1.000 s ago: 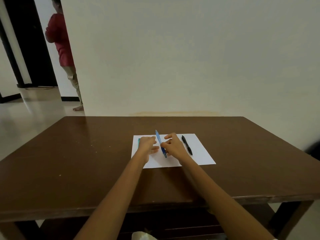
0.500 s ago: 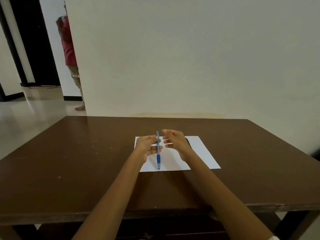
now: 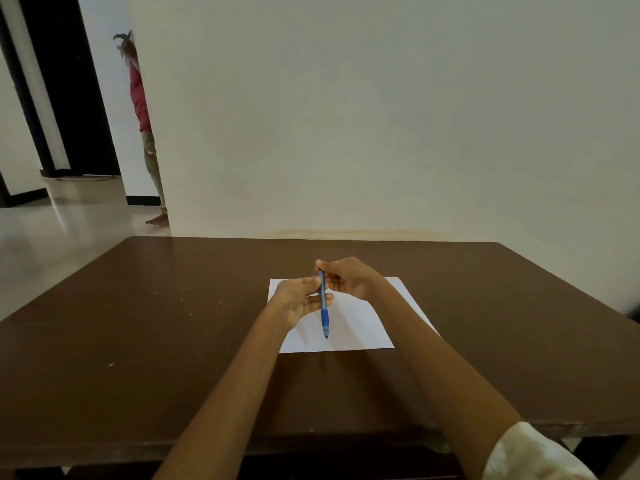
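A blue pen [image 3: 324, 318] is held above a white sheet of paper [image 3: 367, 329], tip pointing toward me and down. My left hand [image 3: 294, 301] pinches the pen's barrel between thumb and fingers. My right hand [image 3: 351, 278] sits at the pen's far end, its thumb and curled fingers closed round the top. The paper lies on a dark brown wooden table [image 3: 138, 323]. The black pen seen earlier on the paper is hidden behind my right hand.
A plain wall [image 3: 381, 116] stands right behind the table's far edge. At the far left a person in a red shirt [image 3: 138, 95] stands half hidden by the wall corner, on a shiny floor [image 3: 52, 230] beside a dark doorway.
My left hand lifted the blue pen off the paper and turned it tip toward me. My right hand let go, then came back to grip its top end. The person moved behind the corner.
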The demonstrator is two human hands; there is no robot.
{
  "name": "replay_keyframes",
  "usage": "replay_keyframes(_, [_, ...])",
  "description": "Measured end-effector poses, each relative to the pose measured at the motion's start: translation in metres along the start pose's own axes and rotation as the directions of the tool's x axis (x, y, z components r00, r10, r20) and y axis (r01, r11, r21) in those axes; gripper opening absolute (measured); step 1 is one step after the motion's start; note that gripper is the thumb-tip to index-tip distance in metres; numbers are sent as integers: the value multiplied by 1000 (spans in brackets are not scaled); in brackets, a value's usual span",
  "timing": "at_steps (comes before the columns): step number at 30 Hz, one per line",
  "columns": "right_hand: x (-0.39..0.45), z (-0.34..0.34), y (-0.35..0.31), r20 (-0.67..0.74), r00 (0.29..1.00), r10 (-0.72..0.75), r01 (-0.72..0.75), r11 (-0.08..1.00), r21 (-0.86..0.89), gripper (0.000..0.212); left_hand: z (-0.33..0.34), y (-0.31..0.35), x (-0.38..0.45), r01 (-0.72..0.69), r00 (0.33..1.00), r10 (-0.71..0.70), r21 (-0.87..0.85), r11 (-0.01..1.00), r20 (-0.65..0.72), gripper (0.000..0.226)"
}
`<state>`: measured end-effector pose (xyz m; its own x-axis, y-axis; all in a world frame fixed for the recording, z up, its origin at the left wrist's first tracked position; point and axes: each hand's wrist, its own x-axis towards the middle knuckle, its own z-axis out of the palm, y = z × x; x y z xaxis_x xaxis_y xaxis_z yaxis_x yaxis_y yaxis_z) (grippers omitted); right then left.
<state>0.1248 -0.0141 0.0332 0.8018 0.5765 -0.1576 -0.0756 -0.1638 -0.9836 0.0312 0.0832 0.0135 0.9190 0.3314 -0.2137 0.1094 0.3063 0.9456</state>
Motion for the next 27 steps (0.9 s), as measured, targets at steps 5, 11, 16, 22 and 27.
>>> replay_keyframes(5, [6, -5, -1, 89, 996, -16, 15, 1000, 8, 22, -5, 2, 5, -19, 1000, 20, -6, 1000, 9, 19])
replay_keyframes(11, [6, -8, 12, 118, 993, 7, -21, 993, 116, 20, -7, -3, 8, -14, 998, 17, -65, 998, 59, 17])
replay_keyframes(16, [9, -3, 15, 82, 994, 74, -85, 986, 140, 23, -8, -8, 9, 10, 997, 2, -154, 988, 76, 14])
replay_keyframes(22, [16, -5, 8, 89, 993, 76, -93, 972, 216, 22, -14, -8, 12, 4, 994, 17, -190, 982, 109, 14])
replay_keyframes(27, [28, -19, 8, -74, 997, 10, 4, 983, 184, 17, -21, -16, 15, 27, 998, -16, -217, 976, 53, 14])
